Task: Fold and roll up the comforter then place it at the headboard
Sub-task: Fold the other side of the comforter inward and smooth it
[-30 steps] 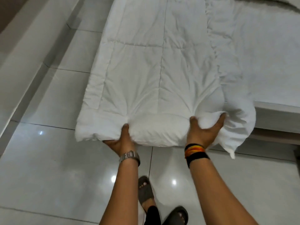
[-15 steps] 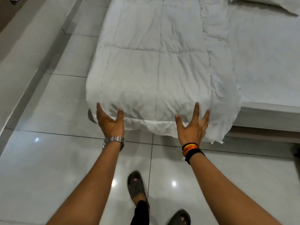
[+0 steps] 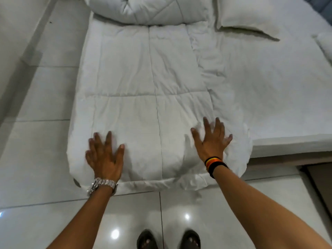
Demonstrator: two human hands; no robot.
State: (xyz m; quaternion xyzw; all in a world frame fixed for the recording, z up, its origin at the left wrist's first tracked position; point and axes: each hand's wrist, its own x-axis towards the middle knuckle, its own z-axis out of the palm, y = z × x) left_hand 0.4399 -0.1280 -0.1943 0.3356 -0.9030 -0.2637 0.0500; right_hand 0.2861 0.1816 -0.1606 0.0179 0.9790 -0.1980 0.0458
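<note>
The white quilted comforter [image 3: 143, 83] lies folded into a long strip along the left side of the bed [image 3: 278, 97], its near end turned over into a thick fold that hangs past the foot of the bed. My left hand [image 3: 105, 157], with a metal watch, presses flat on the fold's left part, fingers spread. My right hand [image 3: 212, 142], with striped wristbands, presses flat on the right part, fingers spread. The far end of the comforter bunches up at the top of the view.
A white pillow [image 3: 251, 17] lies at the head of the bed on the right. Glossy tiled floor [image 3: 39, 159] runs along the left and under my sandalled feet [image 3: 168, 239]. A wall [image 3: 16, 33] borders the floor on the left.
Both hands let go of the gripped comforter end, turned it over onto the strip, and now press flat on top. The view has moved closer and tilted up the bed.
</note>
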